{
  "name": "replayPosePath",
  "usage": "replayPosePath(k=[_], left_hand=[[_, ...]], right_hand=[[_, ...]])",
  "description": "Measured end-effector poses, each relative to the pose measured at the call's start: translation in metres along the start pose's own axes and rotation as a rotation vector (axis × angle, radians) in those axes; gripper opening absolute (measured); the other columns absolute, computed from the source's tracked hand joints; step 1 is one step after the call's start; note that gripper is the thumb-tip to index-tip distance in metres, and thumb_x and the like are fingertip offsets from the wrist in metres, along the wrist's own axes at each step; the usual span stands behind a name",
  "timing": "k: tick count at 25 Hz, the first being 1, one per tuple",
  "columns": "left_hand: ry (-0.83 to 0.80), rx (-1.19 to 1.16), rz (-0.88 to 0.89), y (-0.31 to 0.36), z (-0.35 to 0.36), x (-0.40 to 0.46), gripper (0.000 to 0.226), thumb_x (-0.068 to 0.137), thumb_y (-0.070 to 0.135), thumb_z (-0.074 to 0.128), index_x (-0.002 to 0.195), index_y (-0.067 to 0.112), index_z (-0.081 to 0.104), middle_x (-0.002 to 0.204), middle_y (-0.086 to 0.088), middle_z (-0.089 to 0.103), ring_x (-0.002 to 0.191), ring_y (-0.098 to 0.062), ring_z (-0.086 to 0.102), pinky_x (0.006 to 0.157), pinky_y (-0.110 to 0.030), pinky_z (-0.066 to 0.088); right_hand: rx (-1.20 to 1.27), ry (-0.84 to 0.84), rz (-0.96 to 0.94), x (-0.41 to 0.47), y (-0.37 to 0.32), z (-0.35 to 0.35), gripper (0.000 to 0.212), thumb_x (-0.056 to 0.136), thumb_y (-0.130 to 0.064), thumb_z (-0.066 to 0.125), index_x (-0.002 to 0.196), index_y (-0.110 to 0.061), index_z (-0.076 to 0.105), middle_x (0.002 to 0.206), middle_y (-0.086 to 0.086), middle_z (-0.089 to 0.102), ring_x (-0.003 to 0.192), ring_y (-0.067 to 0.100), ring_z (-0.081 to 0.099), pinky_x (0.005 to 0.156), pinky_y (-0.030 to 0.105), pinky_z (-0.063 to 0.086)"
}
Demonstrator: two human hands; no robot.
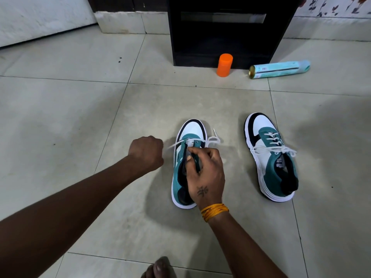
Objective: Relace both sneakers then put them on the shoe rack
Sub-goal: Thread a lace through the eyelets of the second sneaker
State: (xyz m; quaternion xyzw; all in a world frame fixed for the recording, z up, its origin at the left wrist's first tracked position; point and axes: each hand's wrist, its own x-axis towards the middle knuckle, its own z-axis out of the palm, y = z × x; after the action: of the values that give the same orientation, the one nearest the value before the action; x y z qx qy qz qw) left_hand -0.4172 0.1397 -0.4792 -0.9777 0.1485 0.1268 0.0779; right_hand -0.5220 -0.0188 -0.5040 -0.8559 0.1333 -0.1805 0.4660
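Observation:
Two teal, white and black sneakers stand on the tiled floor, toes pointing away from me. The left sneaker point(190, 129) has a white lace point(213, 139) through only its lowest eyelets. My left hand point(146, 153) grips one lace end, pulled taut out to the left. My right hand point(206, 171) pinches the teal eyelet flap of this sneaker and covers its tongue. The right sneaker point(269, 157) stands apart, laced up with a bow. The black shoe rack point(228, 31) stands at the back.
An orange cylinder point(224, 65) stands in front of the rack. A pale blue spray can point(280, 69) lies on its side to the right of it. A white step point(120, 23) runs along the back left. My toes point(158, 267) show at the bottom edge.

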Motion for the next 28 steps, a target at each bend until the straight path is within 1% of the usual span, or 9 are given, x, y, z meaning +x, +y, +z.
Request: replayPosePath(k=[2,5,7,10,12,14,21,25,28], left_hand=[[0.001,0.101,0.020,-0.005,0.001,-0.001,0.024,0.089,0.022,0.058,0.112,0.017,0.059,0.103,-0.006,0.069,0.089,-0.031,0.070,0.065,-0.030,0.040],[0.209,-0.087,0.120,0.005,0.007,0.000,0.028,0.095,0.025,0.054,0.122,0.016,0.053,0.094,-0.008,0.069,0.078,-0.039,0.068,0.060,-0.034,0.039],[0.247,-0.162,0.146,0.018,0.006,0.002,0.021,0.100,0.029,0.050,0.115,0.016,0.055,0.092,-0.009,0.069,0.078,-0.042,0.066,0.060,-0.035,0.040],[0.145,-0.049,0.074,0.016,0.004,0.002,0.017,0.099,0.029,0.051,0.105,0.016,0.059,0.097,-0.009,0.070,0.085,-0.039,0.068,0.063,-0.033,0.040],[-0.041,0.105,0.005,0.001,0.002,-0.001,0.019,0.093,0.025,0.058,0.109,0.018,0.066,0.107,-0.006,0.071,0.097,-0.032,0.071,0.069,-0.031,0.043],[-0.103,0.133,-0.019,-0.010,0.006,-0.004,0.021,0.092,0.022,0.058,0.110,0.018,0.066,0.110,-0.005,0.071,0.100,-0.029,0.071,0.073,-0.031,0.047],[0.296,-0.299,0.119,0.019,0.006,0.001,0.033,0.102,0.031,0.048,0.134,0.022,0.050,0.091,-0.007,0.072,0.080,-0.041,0.067,0.061,-0.038,0.044],[0.266,-0.315,0.123,0.010,0.011,0.006,0.014,0.101,0.026,0.049,0.105,0.015,0.058,0.082,-0.011,0.069,0.075,-0.044,0.062,0.061,-0.042,0.051],[0.257,-0.385,0.062,0.006,0.019,0.003,0.013,0.099,0.023,0.053,0.102,0.015,0.062,0.078,-0.015,0.068,0.072,-0.046,0.063,0.061,-0.042,0.052]], right_hand=[[-0.009,0.008,0.007,-0.001,0.000,0.000,0.025,0.092,-0.034,0.062,0.115,-0.033,0.073,0.112,-0.010,0.055,0.106,0.015,0.061,0.083,0.034,0.055],[0.001,0.006,0.003,-0.001,0.001,0.000,0.026,0.092,-0.034,0.062,0.115,-0.033,0.073,0.112,-0.011,0.054,0.107,0.014,0.060,0.083,0.033,0.054],[0.003,0.008,0.003,-0.001,0.001,0.001,0.025,0.091,-0.033,0.063,0.114,-0.034,0.073,0.112,-0.011,0.054,0.107,0.013,0.060,0.084,0.032,0.054],[0.013,0.008,0.005,-0.001,0.002,0.000,0.025,0.092,-0.033,0.062,0.114,-0.034,0.073,0.112,-0.011,0.054,0.107,0.013,0.060,0.085,0.033,0.054],[0.034,0.004,-0.010,-0.001,0.004,0.000,0.026,0.092,-0.033,0.061,0.115,-0.033,0.073,0.112,-0.010,0.054,0.108,0.014,0.060,0.087,0.034,0.054],[0.037,0.003,-0.012,-0.001,0.003,-0.001,0.026,0.093,-0.034,0.060,0.116,-0.033,0.072,0.113,-0.011,0.054,0.108,0.013,0.060,0.088,0.035,0.054],[0.021,0.010,-0.006,-0.001,0.002,-0.001,0.025,0.092,-0.034,0.060,0.114,-0.034,0.072,0.111,-0.012,0.054,0.107,0.013,0.060,0.085,0.035,0.054],[0.037,0.003,-0.020,0.001,0.003,-0.002,0.025,0.094,-0.034,0.058,0.115,-0.033,0.072,0.110,-0.012,0.054,0.106,0.013,0.061,0.086,0.034,0.054],[0.051,-0.011,-0.006,0.004,0.005,-0.002,0.028,0.093,-0.036,0.055,0.115,-0.032,0.072,0.111,-0.011,0.056,0.107,0.012,0.061,0.087,0.037,0.055]])
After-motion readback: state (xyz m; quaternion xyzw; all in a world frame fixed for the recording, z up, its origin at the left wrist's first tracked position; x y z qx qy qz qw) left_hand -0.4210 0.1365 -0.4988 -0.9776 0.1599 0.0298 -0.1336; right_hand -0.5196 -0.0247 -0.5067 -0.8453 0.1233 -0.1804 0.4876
